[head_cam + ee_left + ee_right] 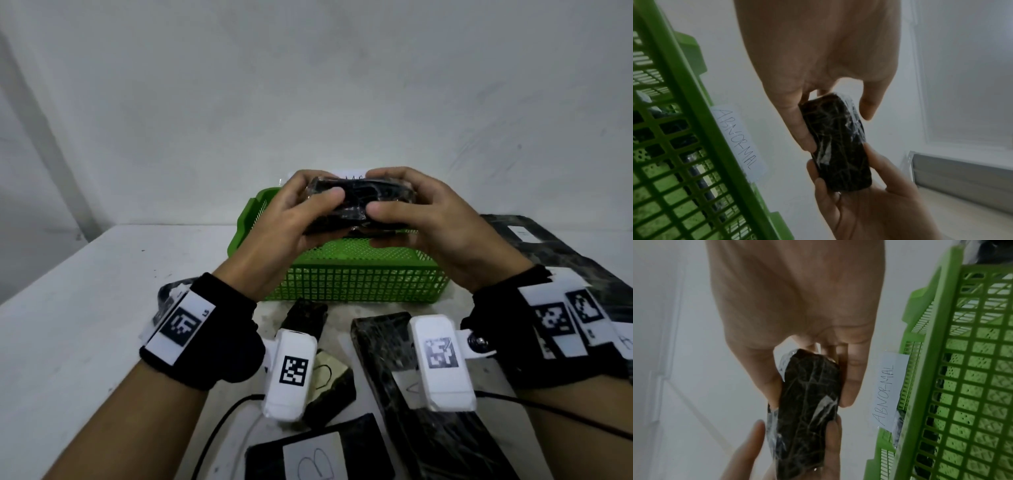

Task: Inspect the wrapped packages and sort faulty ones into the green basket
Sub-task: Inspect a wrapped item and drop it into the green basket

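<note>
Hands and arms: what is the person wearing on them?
Both hands, left and right, are bare. Each wrist has a black band with white tags printed in black square patterns. A white box with the same kind of pattern hangs by each wrist, with a black cable trailing away.

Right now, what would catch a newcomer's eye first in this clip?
Both hands, left hand and right hand, grip one black film-wrapped package held up over the green basket. A paper label reading ABNORMAL sits on the basket's far rim. More dark wrapped packages lie on the white table nearer the person.
</note>
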### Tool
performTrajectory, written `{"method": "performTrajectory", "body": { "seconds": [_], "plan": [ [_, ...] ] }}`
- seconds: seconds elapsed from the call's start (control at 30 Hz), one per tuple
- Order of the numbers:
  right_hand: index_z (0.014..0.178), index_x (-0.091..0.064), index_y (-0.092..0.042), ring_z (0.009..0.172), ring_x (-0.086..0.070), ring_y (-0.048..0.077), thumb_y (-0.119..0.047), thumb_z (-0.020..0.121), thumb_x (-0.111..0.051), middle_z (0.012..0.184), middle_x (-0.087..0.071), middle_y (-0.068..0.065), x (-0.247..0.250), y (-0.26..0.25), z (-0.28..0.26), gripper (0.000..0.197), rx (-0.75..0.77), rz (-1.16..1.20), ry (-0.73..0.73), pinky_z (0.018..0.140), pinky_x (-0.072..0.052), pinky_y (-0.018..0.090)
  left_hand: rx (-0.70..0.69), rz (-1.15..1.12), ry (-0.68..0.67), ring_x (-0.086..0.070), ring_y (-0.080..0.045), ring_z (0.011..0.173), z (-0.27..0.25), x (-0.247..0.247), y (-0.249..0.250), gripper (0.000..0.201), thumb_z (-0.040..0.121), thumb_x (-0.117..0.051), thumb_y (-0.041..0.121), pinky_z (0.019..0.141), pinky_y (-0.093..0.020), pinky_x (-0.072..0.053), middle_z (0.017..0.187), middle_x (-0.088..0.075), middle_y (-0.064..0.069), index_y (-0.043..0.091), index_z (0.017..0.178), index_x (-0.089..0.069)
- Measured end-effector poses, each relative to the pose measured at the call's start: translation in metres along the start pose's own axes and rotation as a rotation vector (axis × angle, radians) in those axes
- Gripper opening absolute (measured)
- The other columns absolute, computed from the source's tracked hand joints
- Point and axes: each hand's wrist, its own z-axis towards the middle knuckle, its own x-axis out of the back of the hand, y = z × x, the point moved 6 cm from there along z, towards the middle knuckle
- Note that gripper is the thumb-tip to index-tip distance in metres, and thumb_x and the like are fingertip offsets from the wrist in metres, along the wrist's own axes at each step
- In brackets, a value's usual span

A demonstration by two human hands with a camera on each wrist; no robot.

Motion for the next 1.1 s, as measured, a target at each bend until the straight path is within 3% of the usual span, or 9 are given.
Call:
{"method": "performTrajectory", "body": {
  "seconds": [0.1, 0.27, 0.43, 0.5, 0.6, 0.77, 0.87, 0.97, 1.1],
  "plan": [
    [0.117, -0.063, -0.019, 0.083, -0.072, 0.026, -0.002, 0.078, -0.08, 0.09, -0.075, 0.003, 0.004, -0.003, 0.0, 0.046, 0.091, -0.104, 0.097, 0.072, -0.062, 0.038, -0.037, 0.143, 0.062, -0.072, -0.015, 0.088, 0.0, 0.001, 0.0, 0.021, 0.093, -0.064, 0.008, 0.076, -0.032, -0.058, 0.096, -0.069, 0.0, 0.015, 0.111, -0.057],
    [0.111, -0.055, -0.02, 0.069, -0.063, 0.021, 0.003, 0.083, -0.073, 0.076, -0.07, 0.002, 0.002, -0.008, -0.001, 0.041, 0.185, -0.114, 0.124, 0.06, -0.051, 0.032, -0.139, 0.244, 0.099, -0.072, -0.016, 0.084, -0.003, -0.004, 0.007, 0.028, 0.093, -0.066, 0.007, 0.071, -0.035, -0.06, 0.095, -0.07, -0.003, 0.014, 0.118, -0.056],
    [0.131, -0.049, -0.014, 0.085, -0.068, 0.015, 0.005, 0.078, -0.077, 0.098, -0.069, 0.008, 0.001, -0.014, -0.003, 0.062, 0.25, -0.171, 0.063, 0.073, -0.054, 0.023, -0.018, 0.171, 0.058, -0.069, -0.011, 0.099, -0.004, -0.002, 0.005, 0.027, 0.095, -0.06, 0.034, 0.077, -0.036, -0.061, 0.112, -0.067, 0.003, 0.02, 0.118, -0.058],
    [0.136, -0.049, -0.019, 0.097, -0.07, 0.017, -0.004, 0.076, -0.083, 0.111, -0.069, 0.008, 0.002, -0.012, -0.003, 0.071, 0.208, -0.181, 0.034, 0.08, -0.057, 0.027, -0.037, 0.174, 0.105, -0.069, -0.015, 0.095, -0.003, 0.003, 0.006, 0.021, 0.093, -0.065, 0.026, 0.076, -0.041, -0.061, 0.108, -0.066, 0.001, 0.018, 0.112, -0.061],
    [0.133, -0.055, -0.031, 0.109, -0.07, 0.017, -0.037, 0.072, -0.082, 0.119, -0.069, -0.009, 0.001, -0.005, -0.002, 0.068, 0.063, -0.114, -0.026, 0.088, -0.059, 0.038, -0.103, 0.239, 0.137, -0.071, -0.02, 0.089, -0.004, 0.006, 0.011, 0.027, 0.083, -0.069, 0.027, 0.072, -0.045, -0.061, 0.103, -0.069, 0.001, 0.023, 0.108, -0.061],
    [0.126, -0.061, -0.021, 0.089, -0.069, 0.017, -0.015, 0.091, -0.07, 0.107, -0.066, 0.003, 0.005, -0.002, -0.001, 0.037, 0.001, -0.052, 0.012, 0.066, -0.06, 0.034, -0.132, 0.285, 0.093, -0.067, -0.024, 0.086, -0.004, 0.005, 0.011, 0.035, 0.079, -0.073, 0.02, 0.073, -0.043, -0.057, 0.106, -0.068, -0.015, 0.018, 0.11, -0.058],
    [0.119, -0.064, -0.023, 0.075, -0.069, 0.02, -0.007, 0.084, -0.076, 0.092, -0.071, 0.004, 0.006, -0.002, 0.0, 0.04, 0.062, -0.144, 0.071, 0.062, -0.058, 0.035, -0.143, 0.329, 0.068, -0.066, -0.016, 0.084, -0.003, 0.0, 0.007, 0.034, 0.081, -0.072, 0.011, 0.07, -0.033, -0.056, 0.106, -0.066, -0.013, 0.019, 0.109, -0.055],
    [0.106, -0.064, -0.033, 0.071, -0.072, 0.029, -0.023, 0.07, -0.078, 0.089, -0.075, 0.005, 0.008, -0.003, 0.001, 0.04, 0.121, -0.278, 0.146, 0.062, -0.058, 0.04, -0.153, 0.344, 0.055, -0.067, -0.01, 0.079, -0.003, -0.004, 0.004, 0.037, 0.086, -0.067, -0.005, 0.069, -0.025, -0.053, 0.1, -0.066, -0.004, 0.015, 0.112, -0.05],
    [0.103, -0.06, -0.026, 0.064, -0.068, 0.021, -0.014, 0.078, -0.08, 0.084, -0.072, 0.003, 0.006, -0.006, 0.001, 0.034, 0.157, -0.242, 0.177, 0.055, -0.055, 0.033, -0.135, 0.269, 0.095, -0.066, -0.017, 0.079, -0.003, -0.001, 0.005, 0.032, 0.084, -0.064, 0.01, 0.067, -0.031, -0.054, 0.097, -0.068, -0.004, 0.018, 0.113, -0.053]
  ]
}}
